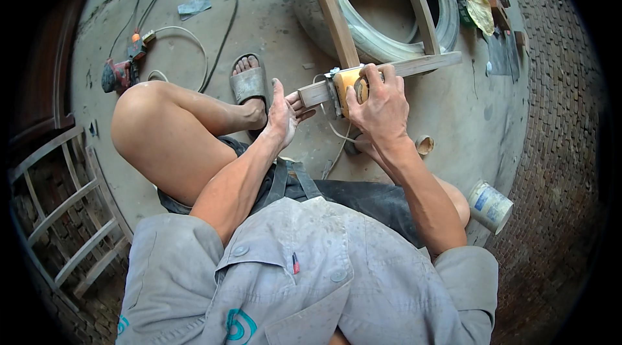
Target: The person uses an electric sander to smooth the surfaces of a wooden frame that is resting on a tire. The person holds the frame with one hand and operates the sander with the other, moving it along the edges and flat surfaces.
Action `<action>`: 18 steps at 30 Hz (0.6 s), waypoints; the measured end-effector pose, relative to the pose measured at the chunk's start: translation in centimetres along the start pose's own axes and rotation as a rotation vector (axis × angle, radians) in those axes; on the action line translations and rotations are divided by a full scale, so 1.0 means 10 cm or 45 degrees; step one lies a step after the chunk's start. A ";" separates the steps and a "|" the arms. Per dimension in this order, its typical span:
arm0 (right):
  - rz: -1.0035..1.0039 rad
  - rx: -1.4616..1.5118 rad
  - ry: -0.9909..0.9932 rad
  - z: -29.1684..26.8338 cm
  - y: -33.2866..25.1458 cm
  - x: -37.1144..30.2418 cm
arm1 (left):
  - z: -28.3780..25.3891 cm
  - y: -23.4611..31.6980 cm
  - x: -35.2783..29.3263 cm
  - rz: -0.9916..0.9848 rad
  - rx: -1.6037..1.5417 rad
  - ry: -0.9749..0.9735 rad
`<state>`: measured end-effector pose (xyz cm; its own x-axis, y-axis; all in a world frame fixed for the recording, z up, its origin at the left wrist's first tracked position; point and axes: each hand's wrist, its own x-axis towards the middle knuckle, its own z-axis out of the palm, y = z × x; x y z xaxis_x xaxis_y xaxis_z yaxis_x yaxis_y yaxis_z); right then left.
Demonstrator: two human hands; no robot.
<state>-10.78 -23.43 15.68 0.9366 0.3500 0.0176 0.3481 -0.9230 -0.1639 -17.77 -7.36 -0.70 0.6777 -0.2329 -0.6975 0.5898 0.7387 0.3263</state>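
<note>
A wooden frame (315, 94) rests partly on an old tyre (311, 18), with a crosspiece nearest me and two long rails running away from it. My left hand (283, 115) is at the crosspiece's left end, its fingers bent round the underside and its thumb raised clear of the wood. On top of the crosspiece sits a yellow power sander (346, 88), pressed against the wood near that end. My right hand (383, 105) wraps over the sander's body and partly hides it. A pale cord hangs below the tool.
A red power tool (116, 76) lies at left beside cables and an orange connector (136, 38). A slatted wooden frame (81, 251) leans at lower left. At right are a white bucket (491, 207), a cardboard-coloured roll (424, 145) and wood blocks (499, 13) near the brick surface (557, 118).
</note>
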 end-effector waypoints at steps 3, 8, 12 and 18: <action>-0.031 0.043 -0.043 -0.03 -0.22 -0.05 | -0.01 0.01 -0.02 -0.017 -0.017 -0.003; -0.130 0.110 -0.075 0.06 -0.44 -0.14 | 0.00 0.01 -0.04 -0.027 -0.004 0.044; -0.038 0.038 -0.046 -0.01 -0.10 -0.05 | -0.04 -0.01 0.00 0.005 0.010 -0.009; -0.060 0.045 -0.065 -0.02 -0.14 -0.07 | -0.04 -0.03 0.01 0.003 -0.010 -0.041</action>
<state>-11.93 -22.41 16.14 0.9157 0.4011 -0.0240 0.3889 -0.8996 -0.1986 -18.04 -7.31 -1.13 0.6927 -0.2513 -0.6760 0.5850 0.7440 0.3229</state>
